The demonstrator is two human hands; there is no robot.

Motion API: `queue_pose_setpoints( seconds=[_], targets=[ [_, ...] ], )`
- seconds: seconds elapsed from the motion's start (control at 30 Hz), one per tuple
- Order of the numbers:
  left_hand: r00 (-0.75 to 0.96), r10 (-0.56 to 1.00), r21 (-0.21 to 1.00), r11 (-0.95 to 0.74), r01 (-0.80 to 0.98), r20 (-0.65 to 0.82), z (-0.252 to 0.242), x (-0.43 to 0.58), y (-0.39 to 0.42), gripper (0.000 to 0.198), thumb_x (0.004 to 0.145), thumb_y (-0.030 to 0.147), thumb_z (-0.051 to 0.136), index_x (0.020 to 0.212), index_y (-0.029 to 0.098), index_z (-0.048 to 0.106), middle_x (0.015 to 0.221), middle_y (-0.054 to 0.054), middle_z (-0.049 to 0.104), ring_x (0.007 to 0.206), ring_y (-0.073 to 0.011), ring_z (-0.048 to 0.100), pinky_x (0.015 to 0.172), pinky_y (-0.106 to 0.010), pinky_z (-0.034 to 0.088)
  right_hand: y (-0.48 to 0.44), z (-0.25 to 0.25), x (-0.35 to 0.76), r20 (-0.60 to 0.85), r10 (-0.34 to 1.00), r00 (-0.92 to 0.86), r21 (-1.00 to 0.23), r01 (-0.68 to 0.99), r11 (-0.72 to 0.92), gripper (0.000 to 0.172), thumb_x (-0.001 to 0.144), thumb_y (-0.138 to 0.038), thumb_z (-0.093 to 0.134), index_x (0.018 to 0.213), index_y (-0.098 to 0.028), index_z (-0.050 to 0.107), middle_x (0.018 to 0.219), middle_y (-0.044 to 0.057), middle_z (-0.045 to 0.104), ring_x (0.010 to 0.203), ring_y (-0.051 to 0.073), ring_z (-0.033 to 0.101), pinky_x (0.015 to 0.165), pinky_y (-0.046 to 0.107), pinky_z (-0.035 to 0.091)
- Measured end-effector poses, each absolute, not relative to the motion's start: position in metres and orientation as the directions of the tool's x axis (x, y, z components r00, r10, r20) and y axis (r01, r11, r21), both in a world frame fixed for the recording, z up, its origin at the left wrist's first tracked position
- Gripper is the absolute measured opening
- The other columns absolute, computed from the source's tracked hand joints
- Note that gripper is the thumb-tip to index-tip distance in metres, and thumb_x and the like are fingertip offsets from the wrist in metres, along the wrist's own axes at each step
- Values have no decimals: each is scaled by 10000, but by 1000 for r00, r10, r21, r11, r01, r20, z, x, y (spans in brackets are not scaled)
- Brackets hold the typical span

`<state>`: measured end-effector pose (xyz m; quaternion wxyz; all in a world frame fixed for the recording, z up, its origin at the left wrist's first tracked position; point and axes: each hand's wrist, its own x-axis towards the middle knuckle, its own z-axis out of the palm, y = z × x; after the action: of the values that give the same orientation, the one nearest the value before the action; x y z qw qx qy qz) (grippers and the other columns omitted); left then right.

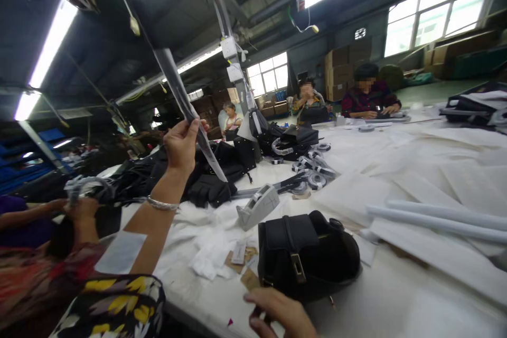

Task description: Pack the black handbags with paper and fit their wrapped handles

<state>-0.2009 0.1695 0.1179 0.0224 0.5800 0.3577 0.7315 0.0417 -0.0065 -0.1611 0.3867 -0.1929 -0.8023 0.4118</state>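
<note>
My left hand [180,145], wearing a bracelet, is raised and pinches a long dark strap wrapped in clear plastic [177,84]. The strap slants from upper left down towards the table, with part of it hidden behind the fingers. On the table in front of me a black handbag [287,240] with a gold-coloured clasp lies tilted, its dark opening facing right. Just below the bag is my right hand [283,317], with the fingers loosely bent and apart and nothing visible in them. Left of the bag lie brown and white paper scraps [240,256].
Behind the handbag stands a grey tape dispenser [258,206]. Coiled wrapped straps [317,179] and black bags [216,185] lie farther back. White sheets [435,179] spread across the right side. A co-worker's hand [83,211] is close on the left; other people sit across the table.
</note>
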Motion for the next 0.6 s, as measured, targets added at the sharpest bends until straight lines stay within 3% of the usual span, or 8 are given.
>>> queue_pose_setpoints(
  seconds=[0.13,0.23,0.27,0.33,0.43,0.53,0.6],
  targets=[
    [-333,369,467,-833,297,868,159,-175,92,217,813,364,737,945,193,717,915,-19,758,831,-155,737,728,-257,604,6,-97,39,699,660,-274,-667,81,740,522,921,-258,599,1426,-280,467,1439,104,518,1341,260,481,1130,413,406],
    [-299,391,468,-845,258,871,180,-149,40,129,842,325,721,926,229,712,942,-4,756,916,-173,730,756,-270,607,15,-55,29,773,616,-149,-606,115,787,782,839,-296,708,1520,-267,325,1581,102,323,1458,289,294,1194,475,287],
    [-287,400,470,-847,247,871,186,-141,24,104,853,315,712,928,242,711,958,-2,755,949,-177,724,769,-276,606,16,-46,25,773,616,-150,-610,86,787,815,818,-293,729,1523,-257,322,1576,105,336,1456,298,296,1195,490,273],
    [-272,408,471,-851,232,871,195,-132,-3,70,879,289,687,939,259,704,980,6,754,992,-175,711,786,-290,600,11,-39,20,714,656,-244,-684,-43,729,690,826,-286,714,1460,-237,445,1446,112,521,1349,302,462,1144,496,347],
    [-319,376,456,-861,226,870,204,-139,-33,40,908,246,648,930,257,678,966,41,749,996,-143,701,820,-314,581,-13,-51,24,518,684,-514,-854,-255,454,320,883,-356,653,1148,-187,712,1042,89,741,990,254,682,935,420,511],
    [-394,352,467,-849,248,849,200,-167,-54,21,905,234,652,913,253,657,935,72,737,1038,-127,679,858,-328,554,-51,-78,43,335,604,-724,-931,-351,96,325,853,-457,694,911,-144,760,825,64,723,775,183,682,753,313,529],
    [-457,350,496,-832,250,817,184,-187,-64,43,886,247,679,916,238,649,939,59,728,1092,-142,656,872,-336,547,-77,-98,61,225,507,-832,-915,-359,-182,367,843,-496,704,951,-148,741,775,36,689,679,137,668,669,257,506]
  ],
)
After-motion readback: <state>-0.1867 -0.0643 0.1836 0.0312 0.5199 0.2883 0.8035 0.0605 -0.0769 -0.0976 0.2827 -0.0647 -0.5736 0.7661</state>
